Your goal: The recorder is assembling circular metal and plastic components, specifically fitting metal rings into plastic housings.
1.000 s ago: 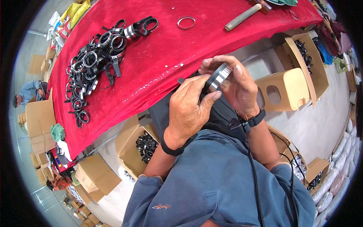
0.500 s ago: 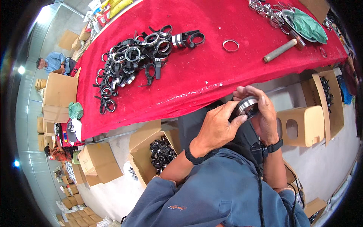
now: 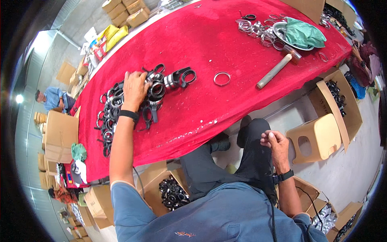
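My left hand [image 3: 136, 89] is stretched out over a heap of black and silver ring-shaped clamps [image 3: 158, 89] on the red-covered table [image 3: 193, 121]. Its fingers are bent down onto a ring at the heap's top; the hand hides most of that ring. Above my right thigh, my right hand [image 3: 275, 146] is held with curled fingers and the thumb against them; nothing shows in it. A single thin silver ring [image 3: 222, 79] lies apart, to the right of the heap.
A hammer [image 3: 275, 71] lies at the right beside silver rings [image 3: 256, 29] and a dish with a green cloth [image 3: 305, 33]. A tan stool [image 3: 322, 137] and open carton [image 3: 346, 125] stand at right. A carton of black parts [image 3: 153, 193] is below the table's front edge.
The ring that both hands held above my lap is no longer between them. My left hand has swung left onto the heap; my right hand has dropped lower. The view has shifted.
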Motion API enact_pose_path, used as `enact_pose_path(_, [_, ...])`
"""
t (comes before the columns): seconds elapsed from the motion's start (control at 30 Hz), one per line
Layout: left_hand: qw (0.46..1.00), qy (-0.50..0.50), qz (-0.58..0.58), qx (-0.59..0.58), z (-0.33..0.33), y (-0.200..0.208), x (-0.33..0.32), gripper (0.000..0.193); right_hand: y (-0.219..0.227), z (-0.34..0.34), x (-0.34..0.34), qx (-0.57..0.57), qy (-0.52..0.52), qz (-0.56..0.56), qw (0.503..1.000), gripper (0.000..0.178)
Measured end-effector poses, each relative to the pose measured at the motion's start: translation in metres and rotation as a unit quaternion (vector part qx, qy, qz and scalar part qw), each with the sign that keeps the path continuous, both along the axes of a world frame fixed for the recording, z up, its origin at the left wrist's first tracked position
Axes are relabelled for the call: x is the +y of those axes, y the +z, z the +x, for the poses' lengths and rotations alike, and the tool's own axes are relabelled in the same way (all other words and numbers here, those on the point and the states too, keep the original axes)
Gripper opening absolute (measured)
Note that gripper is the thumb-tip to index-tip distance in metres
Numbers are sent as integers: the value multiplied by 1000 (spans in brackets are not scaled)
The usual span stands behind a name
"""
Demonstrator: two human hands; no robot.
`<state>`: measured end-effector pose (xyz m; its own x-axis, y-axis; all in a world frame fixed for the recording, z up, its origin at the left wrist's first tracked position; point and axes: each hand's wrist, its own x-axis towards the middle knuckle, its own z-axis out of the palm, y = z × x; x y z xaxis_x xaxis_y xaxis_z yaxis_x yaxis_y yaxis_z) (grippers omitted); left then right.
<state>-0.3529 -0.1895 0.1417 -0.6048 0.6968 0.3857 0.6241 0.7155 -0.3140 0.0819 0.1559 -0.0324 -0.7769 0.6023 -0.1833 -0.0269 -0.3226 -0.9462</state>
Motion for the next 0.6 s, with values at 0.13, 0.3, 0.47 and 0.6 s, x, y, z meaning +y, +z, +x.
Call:
enact_pose_path(0.13, [999,23,-8,-42,-28,1,49,44,-16,8,17,0,-54,3,999,31])
enact_pose_path(0.3, [998,-64,-10,-7,-82,19,158,34,-27,-8,30,-22,-62,42,997,27])
enact_pose_path(0.47, [993,-109,-20,-52,-153,-5,303,36,-37,-27,33,-103,-58,216,969,17])
enact_pose_path(0.6, [978,-144,24,-147,-197,-49,435,45,-46,-41,41,-45,-122,446,885,3])
